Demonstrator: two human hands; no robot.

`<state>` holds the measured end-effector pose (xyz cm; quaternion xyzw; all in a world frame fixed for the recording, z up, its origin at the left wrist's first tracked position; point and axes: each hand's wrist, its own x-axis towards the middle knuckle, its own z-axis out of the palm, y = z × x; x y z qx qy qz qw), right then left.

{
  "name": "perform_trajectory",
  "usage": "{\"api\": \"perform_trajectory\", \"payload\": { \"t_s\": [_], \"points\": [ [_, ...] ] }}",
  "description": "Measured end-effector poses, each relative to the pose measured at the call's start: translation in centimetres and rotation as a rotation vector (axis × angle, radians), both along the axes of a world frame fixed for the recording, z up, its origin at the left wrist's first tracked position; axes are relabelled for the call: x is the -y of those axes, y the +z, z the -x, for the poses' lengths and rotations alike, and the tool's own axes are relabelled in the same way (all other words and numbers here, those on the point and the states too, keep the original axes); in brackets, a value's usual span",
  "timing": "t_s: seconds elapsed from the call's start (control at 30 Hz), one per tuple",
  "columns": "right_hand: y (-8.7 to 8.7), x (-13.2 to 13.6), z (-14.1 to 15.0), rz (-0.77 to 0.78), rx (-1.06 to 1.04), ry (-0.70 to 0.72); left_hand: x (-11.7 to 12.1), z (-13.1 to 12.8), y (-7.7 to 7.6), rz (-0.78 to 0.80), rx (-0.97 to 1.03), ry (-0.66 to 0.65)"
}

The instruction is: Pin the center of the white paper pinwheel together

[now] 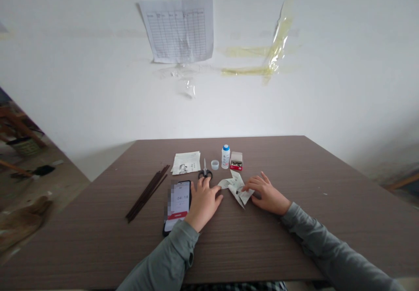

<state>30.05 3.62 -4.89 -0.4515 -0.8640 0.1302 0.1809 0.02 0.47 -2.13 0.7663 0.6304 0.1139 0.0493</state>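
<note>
A folded white paper pinwheel shape (236,189) lies on the table between my hands, its printed blades pointing several ways. My right hand (266,193) is over its right side, fingers on the paper and thumb beside its lower tip. My left hand (203,203) rests palm down just left of the paper, its thumb close to the left blade. Below that hand's fingers sits a smartphone (176,206), its screen lit and partly covered by the hand. Black-handled scissors (205,172) lie just beyond my left fingers.
Beyond my hands stand a white bottle with a blue cap (225,156), a small open box of pins (236,161) and a small clear cap (214,165). Printed papers (186,162) and thin dark sticks (147,193) lie on the brown wood-grain table (262,238).
</note>
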Motion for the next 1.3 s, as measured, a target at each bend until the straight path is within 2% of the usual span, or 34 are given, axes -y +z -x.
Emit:
{"api": "perform_trajectory", "payload": {
  "t_s": [0.37,0.67,0.97,1.3],
  "points": [
    [-1.3,-0.7,-0.5,-0.033,-0.035,-0.012,-0.4,-0.1,-0.9,-0.038,0.035,-0.019],
    [-2.4,-0.8,0.2,-0.063,-0.105,-0.048,0.0,-2.2,-1.0,-0.032,0.104,-0.001],
    [-3.3,-1.1,0.4,-0.157,-0.148,-0.091,0.5,-2.5,-0.2,0.054,0.087,-0.011],
    [-3.2,-1.3,0.5,-0.203,-0.181,-0.161,0.4,-2.6,-0.6,0.055,0.076,-0.013]
  ]
}}
